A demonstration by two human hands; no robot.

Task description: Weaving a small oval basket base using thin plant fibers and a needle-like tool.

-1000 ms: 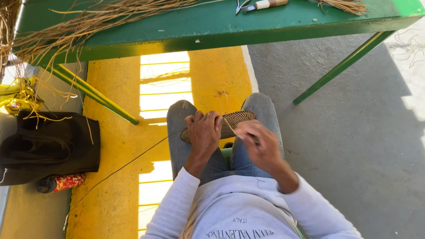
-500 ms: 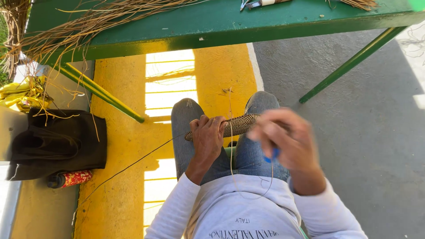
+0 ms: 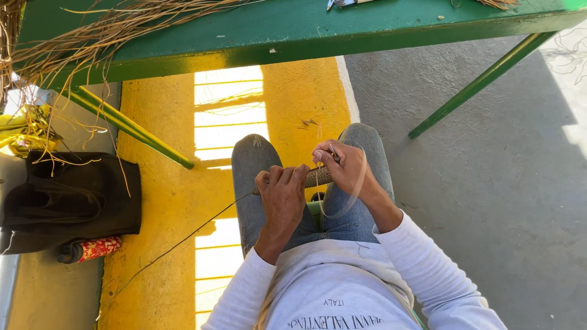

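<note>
I sit with my knees under a green table [image 3: 287, 30]. A small woven fibre piece [image 3: 317, 177], tan and ribbed, lies across my lap in front of both hands. My left hand [image 3: 283, 194] grips its left end, fingers curled over it. My right hand [image 3: 343, 168] is at its right end, pinching a thin metal needle-like tool [image 3: 334, 154] with a pale strand [image 3: 358, 189] looping down from it. A long thin fibre [image 3: 183, 238] trails from the piece down to the left across the floor.
Dry straw fibres [image 3: 104, 30] lie piled on the table's left side and hang over its edge. A black bag [image 3: 67, 198] and a red patterned can [image 3: 92, 249] rest on the floor at left. Green table legs [image 3: 483, 79] slant down at right and left. Yellow painted floor lies under my legs.
My right hand had swung out to the right, pulling the strand, and has come back to the right end of the woven piece. The left hand kept its hold.
</note>
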